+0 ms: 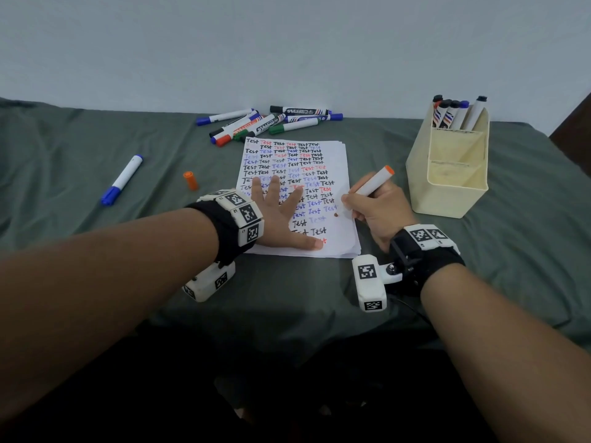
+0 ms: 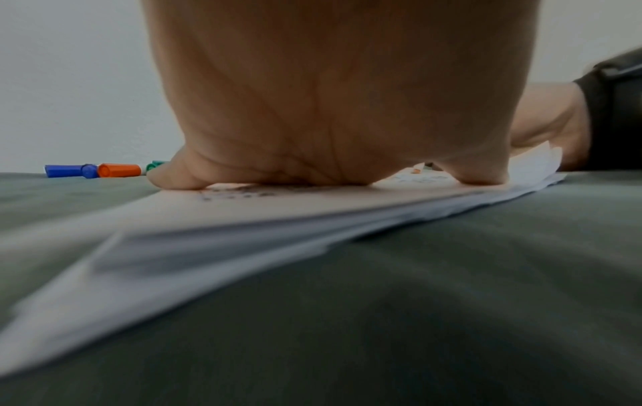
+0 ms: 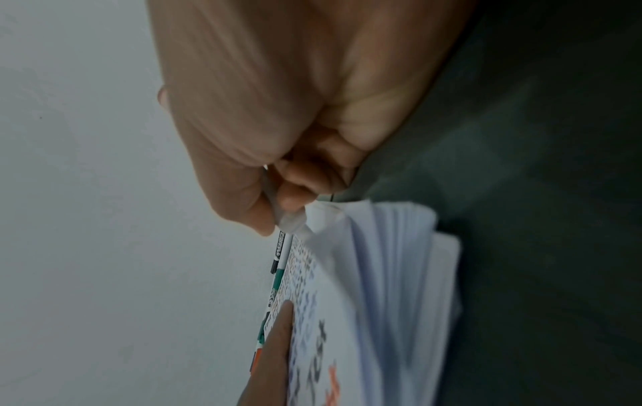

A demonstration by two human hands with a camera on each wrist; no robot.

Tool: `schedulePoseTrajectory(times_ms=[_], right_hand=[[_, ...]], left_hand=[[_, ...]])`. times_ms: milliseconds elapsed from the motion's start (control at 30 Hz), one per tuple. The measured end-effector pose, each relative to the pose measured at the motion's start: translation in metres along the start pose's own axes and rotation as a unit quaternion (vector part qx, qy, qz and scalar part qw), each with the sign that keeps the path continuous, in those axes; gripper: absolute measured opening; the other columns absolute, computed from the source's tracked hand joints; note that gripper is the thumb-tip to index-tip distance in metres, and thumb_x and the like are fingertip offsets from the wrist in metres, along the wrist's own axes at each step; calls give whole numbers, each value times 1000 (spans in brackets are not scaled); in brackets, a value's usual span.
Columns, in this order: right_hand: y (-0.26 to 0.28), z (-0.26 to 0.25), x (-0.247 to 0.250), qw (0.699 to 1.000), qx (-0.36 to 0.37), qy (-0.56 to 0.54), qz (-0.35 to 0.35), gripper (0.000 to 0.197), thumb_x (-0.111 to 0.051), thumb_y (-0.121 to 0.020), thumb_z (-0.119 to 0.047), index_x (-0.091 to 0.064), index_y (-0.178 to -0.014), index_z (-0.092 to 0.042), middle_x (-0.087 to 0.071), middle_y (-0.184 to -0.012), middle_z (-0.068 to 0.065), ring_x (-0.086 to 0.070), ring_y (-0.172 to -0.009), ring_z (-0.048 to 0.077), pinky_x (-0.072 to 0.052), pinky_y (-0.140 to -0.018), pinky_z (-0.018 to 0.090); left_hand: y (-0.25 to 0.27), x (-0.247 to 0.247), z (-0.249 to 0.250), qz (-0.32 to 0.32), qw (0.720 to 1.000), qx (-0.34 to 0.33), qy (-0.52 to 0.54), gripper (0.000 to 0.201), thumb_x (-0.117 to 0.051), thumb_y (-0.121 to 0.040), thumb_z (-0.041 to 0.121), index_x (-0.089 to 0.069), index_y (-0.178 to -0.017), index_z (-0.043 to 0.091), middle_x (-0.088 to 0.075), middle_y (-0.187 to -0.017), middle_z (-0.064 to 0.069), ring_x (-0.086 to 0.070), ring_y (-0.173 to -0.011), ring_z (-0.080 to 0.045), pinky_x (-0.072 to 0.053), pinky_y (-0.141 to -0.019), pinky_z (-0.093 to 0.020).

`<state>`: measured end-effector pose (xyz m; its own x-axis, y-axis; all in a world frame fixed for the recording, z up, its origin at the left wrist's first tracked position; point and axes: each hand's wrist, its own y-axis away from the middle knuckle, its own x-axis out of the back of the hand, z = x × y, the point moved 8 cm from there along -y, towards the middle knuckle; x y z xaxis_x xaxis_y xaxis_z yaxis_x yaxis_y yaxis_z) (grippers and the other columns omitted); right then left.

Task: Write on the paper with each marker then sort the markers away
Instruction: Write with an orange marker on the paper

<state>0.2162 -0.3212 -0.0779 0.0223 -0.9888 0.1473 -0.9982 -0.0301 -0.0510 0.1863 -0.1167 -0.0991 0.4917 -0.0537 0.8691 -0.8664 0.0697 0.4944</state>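
A stack of white paper covered with rows of "Test" lies on the green cloth. My left hand lies flat on it with fingers spread, pressing it down; the left wrist view shows the palm on the sheets. My right hand grips an uncapped white marker with an orange end, tip down at the paper's right edge beside a small orange dot. In the right wrist view the fingers pinch the marker barrel over the paper. Its orange cap lies left of the paper.
A pile of several markers lies behind the paper near the wall. One blue-capped marker lies alone at the left. A cream plastic organizer stands at the right, with several markers in its rear compartment.
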Motion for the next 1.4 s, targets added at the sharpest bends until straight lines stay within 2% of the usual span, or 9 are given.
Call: schedulePoseTrajectory(times_ms=[167, 267, 433, 500, 600, 733, 900, 1100, 1400], right_hand=[[0, 0, -4, 1000, -4, 8, -15, 19, -70, -81, 6, -59, -78, -8, -58, -56, -8, -53, -50, 5, -45, -50, 18], [0, 0, -2, 1000, 2, -5, -11, 19, -73, -82, 4, -59, -77, -9, -58, -57, -5, -52, -50, 7, -46, -51, 20], [-3, 2, -1, 1000, 11, 25, -4, 22, -70, -81, 1, -58, -75, -17, -59, -57, -15, -55, -53, 0, -45, -52, 16], [-4, 3, -1, 1000, 8, 1, -1, 23, -71, -81, 2, -58, -75, -16, -58, -57, -12, -54, -52, 3, -44, -52, 18], [-3, 3, -3, 999, 15, -42, -20, 19, -76, -81, 2, -61, -76, -9, -59, -58, -1, -52, -50, 12, -44, -50, 22], [-3, 3, -8, 999, 22, -18, -39, 15, -82, -79, -6, -66, -79, -7, -65, -65, 7, -58, -55, 16, -48, -54, 25], [-4, 4, -10, 999, 21, 9, -45, 19, -81, -76, -7, -66, -70, -16, -65, -63, 6, -58, -53, 16, -48, -53, 26], [-5, 7, -10, 999, 8, -21, -46, 17, -84, -78, -8, -68, -82, -4, -69, -69, 11, -63, -59, 19, -53, -59, 27], [-4, 4, -7, 999, 20, 2, -29, 15, -78, -82, -2, -63, -80, -4, -63, -62, 2, -58, -53, 14, -50, -54, 24]], left_hand=[[-1, 0, -1, -2, 1000, -1, 1, 127, -30, -57, 104, 29, -150, 42, 37, -159, -6, 31, -144, -45, 8, -112, -71], [-1, 0, -1, -1, 1000, -1, 2, 127, -29, -56, 105, 29, -150, 43, 37, -159, -5, 31, -144, -45, 8, -111, -71], [-3, -1, -2, -4, 1000, -3, 3, 129, -27, -52, 107, 30, -149, 44, 37, -159, -5, 31, -144, -45, 7, -111, -72], [-3, -1, -2, -3, 1000, -5, 0, 129, -25, -51, 107, 30, -149, 44, 37, -160, -5, 30, -145, -45, 7, -111, -72], [-4, -1, -2, -2, 1000, -6, 0, 130, -25, -50, 108, 30, -149, 43, 36, -160, -6, 30, -144, -46, 6, -111, -72], [-3, -1, -2, -3, 1000, -5, 0, 130, -25, -50, 108, 31, -148, 44, 36, -160, -6, 30, -144, -45, 6, -111, -72], [-3, -2, -2, -1, 1000, -4, 3, 129, -26, -52, 107, 30, -149, 44, 37, -160, -5, 30, -144, -45, 7, -111, -71], [-3, -1, -1, 0, 1000, -3, 0, 130, -25, -50, 107, 31, -149, 43, 37, -159, -6, 30, -145, -46, 7, -112, -70], [-3, -2, -2, -2, 1000, -4, 0, 129, -24, -49, 108, 31, -148, 44, 37, -159, -5, 30, -144, -45, 7, -111, -71]])
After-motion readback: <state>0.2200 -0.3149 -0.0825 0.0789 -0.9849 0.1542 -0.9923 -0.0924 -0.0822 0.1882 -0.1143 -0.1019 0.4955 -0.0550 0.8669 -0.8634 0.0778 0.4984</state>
